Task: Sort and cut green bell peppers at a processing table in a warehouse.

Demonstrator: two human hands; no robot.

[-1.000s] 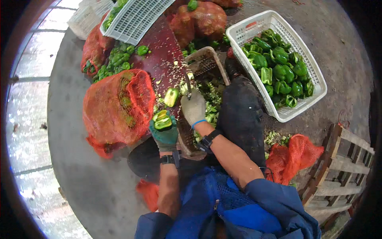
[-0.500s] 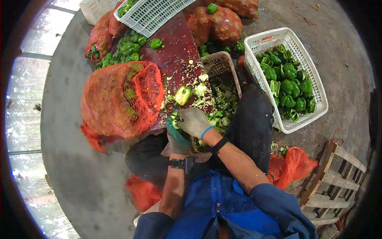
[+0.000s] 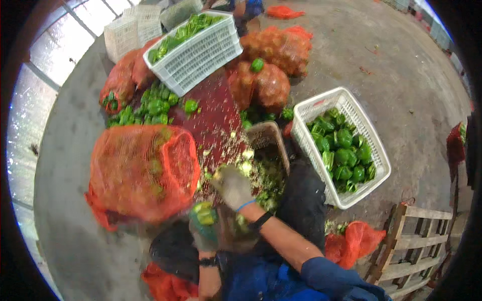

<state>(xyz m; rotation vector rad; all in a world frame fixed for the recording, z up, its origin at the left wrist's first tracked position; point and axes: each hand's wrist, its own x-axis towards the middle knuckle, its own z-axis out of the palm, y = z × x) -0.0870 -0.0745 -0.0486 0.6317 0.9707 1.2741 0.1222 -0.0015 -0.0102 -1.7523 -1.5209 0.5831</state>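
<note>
So I'm cupping a cut green pepper (image 3: 205, 213) in my left hand (image 3: 203, 230), pale inside facing up near the mesh sack (image 3: 135, 175), probably keeping it handy for my right hand (image 3: 232, 187), which is hanging over the red board (image 3: 213, 108), grip too blurry to tell.

I find the right hand (image 3: 233, 189) blurred and cannot tell what it holds. The left hand (image 3: 204, 232) and its cut pepper (image 3: 205, 214) are smeared too. The top edge cuts off another person (image 3: 247, 8). I record scraps (image 3: 233, 135) too small to identify.
</note>
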